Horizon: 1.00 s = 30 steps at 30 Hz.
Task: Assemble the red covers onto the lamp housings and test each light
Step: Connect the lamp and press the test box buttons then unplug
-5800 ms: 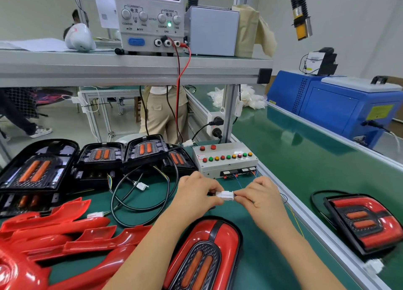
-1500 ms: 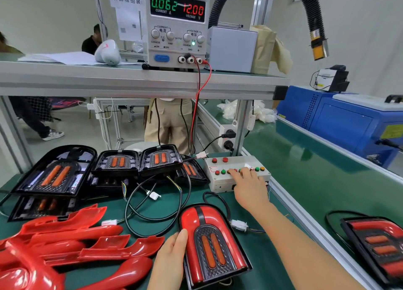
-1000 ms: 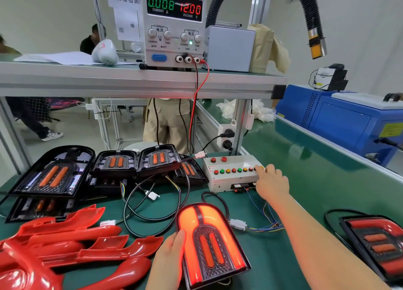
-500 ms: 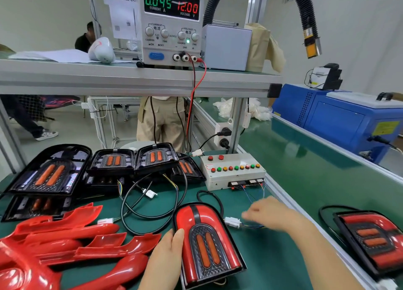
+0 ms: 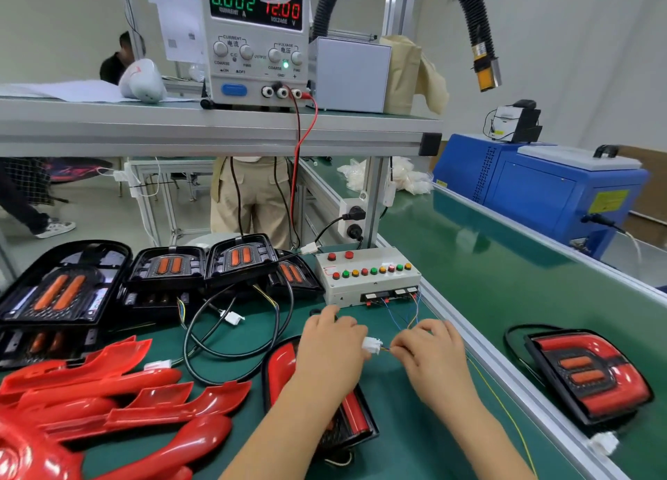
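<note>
Lamp (image 5: 285, 360) glossy red, arch-shaped; left hand (image 5: 330, 346) pinches boxy white connector (image 5: 371, 345), right hand (image 5: 429, 347) pinches thin wires (image 5: 385, 349).

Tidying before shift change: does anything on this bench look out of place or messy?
No damage shows. The red covers lie in a loose, crisscrossed heap at front left; the black housings behind them overlap and lean on each other, cables looped alongside.

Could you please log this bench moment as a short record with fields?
Left hand: holds connector
Right hand: pinches wires beside it
Lamp: unlit, under left forearm
Supply: 0.002 A, 12.00 V
Tester box: behind the hands
Covers: piled at left
Second lamp: far right, unlit
</note>
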Tool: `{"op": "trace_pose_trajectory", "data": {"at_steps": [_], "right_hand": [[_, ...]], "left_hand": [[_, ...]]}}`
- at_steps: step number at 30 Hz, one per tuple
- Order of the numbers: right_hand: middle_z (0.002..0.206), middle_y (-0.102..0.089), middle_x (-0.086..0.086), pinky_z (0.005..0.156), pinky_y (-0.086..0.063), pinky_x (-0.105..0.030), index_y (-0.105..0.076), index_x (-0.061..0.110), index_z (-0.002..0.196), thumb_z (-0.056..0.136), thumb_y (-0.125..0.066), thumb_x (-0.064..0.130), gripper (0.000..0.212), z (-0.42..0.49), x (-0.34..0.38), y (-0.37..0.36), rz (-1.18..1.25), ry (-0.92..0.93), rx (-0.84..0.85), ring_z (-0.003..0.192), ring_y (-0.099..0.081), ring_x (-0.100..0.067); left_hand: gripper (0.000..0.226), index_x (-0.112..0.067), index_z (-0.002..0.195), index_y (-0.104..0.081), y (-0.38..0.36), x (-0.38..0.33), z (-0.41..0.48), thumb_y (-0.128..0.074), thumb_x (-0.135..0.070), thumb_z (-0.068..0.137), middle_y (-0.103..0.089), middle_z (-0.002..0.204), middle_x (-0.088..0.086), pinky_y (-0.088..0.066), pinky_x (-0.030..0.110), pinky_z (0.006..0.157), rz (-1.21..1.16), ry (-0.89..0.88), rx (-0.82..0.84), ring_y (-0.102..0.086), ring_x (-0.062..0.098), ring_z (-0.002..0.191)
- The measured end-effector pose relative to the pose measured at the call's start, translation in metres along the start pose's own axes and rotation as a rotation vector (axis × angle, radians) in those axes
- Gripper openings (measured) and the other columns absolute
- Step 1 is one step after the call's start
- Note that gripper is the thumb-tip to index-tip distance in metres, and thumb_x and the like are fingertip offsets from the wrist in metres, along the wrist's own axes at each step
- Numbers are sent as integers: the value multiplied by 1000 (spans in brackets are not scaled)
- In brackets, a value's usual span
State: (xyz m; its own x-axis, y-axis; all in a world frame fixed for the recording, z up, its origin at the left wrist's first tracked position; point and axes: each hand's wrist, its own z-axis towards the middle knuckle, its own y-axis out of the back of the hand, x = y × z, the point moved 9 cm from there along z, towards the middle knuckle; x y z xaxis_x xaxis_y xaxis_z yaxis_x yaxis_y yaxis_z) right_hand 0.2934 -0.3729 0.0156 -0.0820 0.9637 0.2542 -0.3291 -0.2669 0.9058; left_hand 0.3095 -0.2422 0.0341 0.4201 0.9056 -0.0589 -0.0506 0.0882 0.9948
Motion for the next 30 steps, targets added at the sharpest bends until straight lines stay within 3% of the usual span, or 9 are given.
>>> {"op": "trace_pose_trajectory", "data": {"at_steps": [2,5,12,16,20,22,26,28,30], "right_hand": [[83,-60,12,110,-26,-45,-71,23,85,90,-65,27,9,-3,5,4,22,11,-48,108,-50,-18],[77,-58,15,110,-28,-47,-68,22,79,88,-69,24,9,-7,2,9,55,-4,-101,102,-52,-19],[86,-60,19,111,-23,-38,-66,28,86,94,-58,29,12,-9,-2,5,45,-124,-105,108,-45,-15],[90,-60,19,108,-21,-33,-65,30,91,97,-52,31,14,-10,-6,3,13,-178,-101,113,-43,-14],[86,-51,20,100,-19,-29,-64,32,92,98,-49,33,16,-10,-6,3,1,-202,-131,114,-40,-12],[86,-48,19,95,-21,-29,-62,32,93,99,-46,32,17,-10,-11,0,0,-243,-112,112,-40,-11],[85,-51,14,85,-27,-30,-58,31,93,99,-41,26,19,-18,-48,4,-31,-409,-94,110,-45,-16],[94,-58,13,91,-28,-30,-62,32,102,98,-41,23,23,-18,-52,-3,-63,-408,-35,117,-43,-17],[119,-61,10,111,-21,-34,-61,30,120,100,-42,25,29,-14,-38,-17,-182,-324,62,132,-36,-19]], "left_hand": [[32,-22,121,-58,-11,-8,14,-47,-38,96,-59,125,0,-25,36,105,35,-17,107,-32,23,131],[30,-23,114,-65,-11,-10,24,-49,-38,93,-62,109,4,-26,32,101,38,-48,114,-43,22,114],[33,-26,121,-63,-9,-8,34,-51,-37,92,-62,117,2,-21,34,111,29,-27,127,-47,20,117],[25,-19,109,-66,-17,-10,36,-52,-32,93,-67,107,4,-21,38,113,-8,3,204,-57,24,107],[22,-16,104,-67,-21,-14,38,-55,-30,91,-69,102,6,-36,33,91,-32,-4,210,-61,26,96],[21,-14,103,-66,-20,-12,36,-55,-27,92,-69,102,8,-34,31,78,-6,4,177,-61,26,97],[18,-11,94,-63,-4,17,35,-46,-16,91,-69,103,12,-39,31,74,33,87,136,-63,28,96],[22,-11,104,-64,6,25,31,-48,-17,91,-65,113,11,-45,33,86,-56,88,129,-58,29,106],[31,-27,121,-62,15,21,22,-51,-25,92,-55,125,2,-38,34,97,-128,50,79,-43,25,120]]}}
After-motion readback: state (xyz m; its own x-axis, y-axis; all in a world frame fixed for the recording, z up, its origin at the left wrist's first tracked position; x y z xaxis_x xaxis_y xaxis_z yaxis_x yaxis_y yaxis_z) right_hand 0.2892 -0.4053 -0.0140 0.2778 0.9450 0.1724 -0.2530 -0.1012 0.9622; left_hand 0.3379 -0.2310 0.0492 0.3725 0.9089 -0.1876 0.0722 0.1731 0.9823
